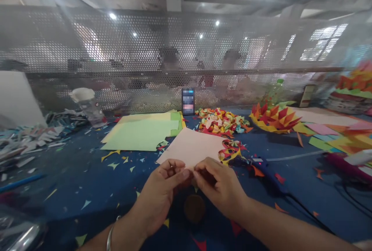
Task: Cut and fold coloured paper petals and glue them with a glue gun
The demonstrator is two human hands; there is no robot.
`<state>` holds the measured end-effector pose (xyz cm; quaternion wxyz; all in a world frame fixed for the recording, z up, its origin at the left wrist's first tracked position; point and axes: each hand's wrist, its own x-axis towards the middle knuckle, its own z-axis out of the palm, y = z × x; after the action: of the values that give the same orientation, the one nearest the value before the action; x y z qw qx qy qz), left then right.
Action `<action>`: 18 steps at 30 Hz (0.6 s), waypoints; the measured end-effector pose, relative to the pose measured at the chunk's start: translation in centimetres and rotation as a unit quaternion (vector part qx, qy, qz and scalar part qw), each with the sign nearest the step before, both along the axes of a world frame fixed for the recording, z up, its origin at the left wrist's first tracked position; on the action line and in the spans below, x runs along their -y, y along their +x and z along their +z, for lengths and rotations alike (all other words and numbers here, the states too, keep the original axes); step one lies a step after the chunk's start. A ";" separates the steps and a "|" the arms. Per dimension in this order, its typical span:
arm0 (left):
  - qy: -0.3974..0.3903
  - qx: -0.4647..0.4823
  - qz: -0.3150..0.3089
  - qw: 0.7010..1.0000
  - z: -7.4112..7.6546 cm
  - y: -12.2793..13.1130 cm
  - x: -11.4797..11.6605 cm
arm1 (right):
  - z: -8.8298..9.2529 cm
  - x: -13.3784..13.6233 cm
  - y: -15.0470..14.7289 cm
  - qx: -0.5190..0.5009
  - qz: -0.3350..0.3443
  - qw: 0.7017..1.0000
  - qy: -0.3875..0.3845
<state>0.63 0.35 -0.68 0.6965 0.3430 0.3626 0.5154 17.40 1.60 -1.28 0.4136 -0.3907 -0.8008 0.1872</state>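
My left hand (165, 185) and my right hand (217, 185) meet at the middle of the table, thumbs and fingers pinched together. Between the fingertips is a small piece of pale pink paper (190, 168), mostly covered by the fingers. Just beyond lies a pale pink paper sheet (188, 146), its near edge hidden by my hands. Cut strips of red and yellow paper (231, 150) curl at the sheet's right corner. A dark brown round object (194, 208) is under my wrists. To the right of my right hand lies a blue glue gun (270, 177) with a black cord.
Green paper sheets (139, 134) lie at back left. Behind stand a phone (188, 102), a pile of folded paper pieces (222, 121) and a red-orange paper flower (274, 119). A magenta glue gun (345, 165) lies right. A perforated screen (139, 57) closes the back.
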 end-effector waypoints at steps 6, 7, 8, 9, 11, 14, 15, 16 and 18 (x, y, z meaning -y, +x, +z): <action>0.004 -0.002 0.010 1.000 -0.2 0.0 0.3 | 0.2 0.4 0.1 0.018 0.010 0.999 0.025; -0.001 0.004 0.011 1.000 -0.2 0.0 0.5 | 0.2 0.4 0.1 0.022 0.010 0.999 0.033; -0.008 0.013 0.010 1.000 -0.2 0.1 0.6 | 0.2 0.4 0.1 0.027 0.009 0.999 0.042; -0.017 0.023 0.007 1.000 -0.2 0.2 0.8 | 0.2 0.3 0.1 0.031 0.008 0.998 0.050; -0.034 0.044 0.000 0.998 -0.2 0.4 1.1 | 0.1 0.0 0.2 0.037 0.004 0.997 0.065; -0.058 0.066 0.007 0.996 -0.1 0.5 1.2 | -0.2 -0.3 0.3 0.042 0.005 0.995 0.086; -0.067 0.068 0.013 0.995 -0.1 0.5 1.1 | -0.2 -0.4 0.3 0.044 0.008 0.995 0.093; -0.076 0.069 0.020 0.995 0.0 0.4 1.0 | -0.3 -0.5 0.3 0.048 0.011 0.994 0.098; -0.086 0.066 0.021 0.994 0.0 0.3 0.8 | -0.3 -0.6 0.4 0.064 0.011 0.992 0.106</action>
<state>0.95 -0.49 -0.64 0.7349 0.2396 0.3660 0.5183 17.77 2.15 -1.63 0.3987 -0.3471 -0.8450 0.0804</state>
